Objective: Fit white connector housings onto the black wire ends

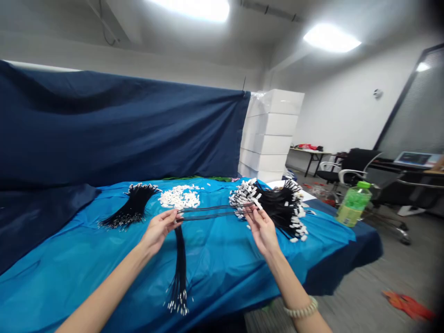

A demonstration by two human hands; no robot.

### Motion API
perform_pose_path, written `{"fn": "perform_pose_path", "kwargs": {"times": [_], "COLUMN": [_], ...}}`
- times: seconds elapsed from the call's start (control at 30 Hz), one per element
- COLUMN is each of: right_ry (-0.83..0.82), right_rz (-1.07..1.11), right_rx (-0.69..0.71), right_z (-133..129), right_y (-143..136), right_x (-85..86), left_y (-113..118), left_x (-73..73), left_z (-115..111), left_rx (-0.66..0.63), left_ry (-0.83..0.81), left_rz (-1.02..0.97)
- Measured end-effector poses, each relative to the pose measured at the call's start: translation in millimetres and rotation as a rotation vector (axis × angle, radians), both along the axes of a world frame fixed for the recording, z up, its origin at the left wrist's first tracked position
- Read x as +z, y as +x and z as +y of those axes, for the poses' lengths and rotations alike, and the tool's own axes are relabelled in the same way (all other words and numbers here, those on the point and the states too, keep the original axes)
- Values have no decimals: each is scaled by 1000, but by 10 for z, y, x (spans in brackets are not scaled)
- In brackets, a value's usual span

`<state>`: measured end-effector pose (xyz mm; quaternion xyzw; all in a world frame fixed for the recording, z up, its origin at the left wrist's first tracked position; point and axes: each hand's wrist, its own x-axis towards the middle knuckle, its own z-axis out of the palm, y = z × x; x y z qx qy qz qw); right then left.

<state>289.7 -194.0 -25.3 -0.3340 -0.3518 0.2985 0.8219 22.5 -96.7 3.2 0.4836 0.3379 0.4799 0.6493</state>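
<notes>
Several thin black cords [208, 213] stretch level between my two hands above the blue cloth. My left hand [161, 227] pinches their left ends, and my right hand [262, 226] grips the right ends, where a white tip shows at the fingers. Under my left hand a narrow bundle of black cords [180, 263] hangs toward the front, its ends whitish. Just behind lies a heap of small white pieces [179, 197]. Beside my right hand is a large pile of black cords with white ends [277, 203]. Another black cord bundle [133, 206] rests at the left.
A blue cloth [121, 263] covers the table. Behind it hangs a dark blue curtain [138, 129], with stacked white boxes [270, 134] at its right end. A green-capped bottle [354, 203] stands near the right edge. Farther right are an office chair [354, 169] and a laptop [418, 159].
</notes>
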Motion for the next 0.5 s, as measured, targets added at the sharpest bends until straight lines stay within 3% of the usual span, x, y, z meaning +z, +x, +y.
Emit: {"fn": "perform_pose_path", "kwargs": {"times": [0.17,0.33,0.43,0.5], "right_ry": [9,-10,-31,-49], "right_rz": [32,-85,-186,-251], "right_rx": [51,83,20,-54], "right_z": [-340,-712,-849,-866], "right_y": [89,211,382,571], "right_x": [131,381,569,708], "left_y": [-8,81,219,407], "left_x": [92,7,6,87], "left_z": [-302,-640,-788,-797], "left_rx": [-181,-327,-404,-430], "left_ry": [-17,-121,-138,-105], "left_rz": [177,217,186,175]}}
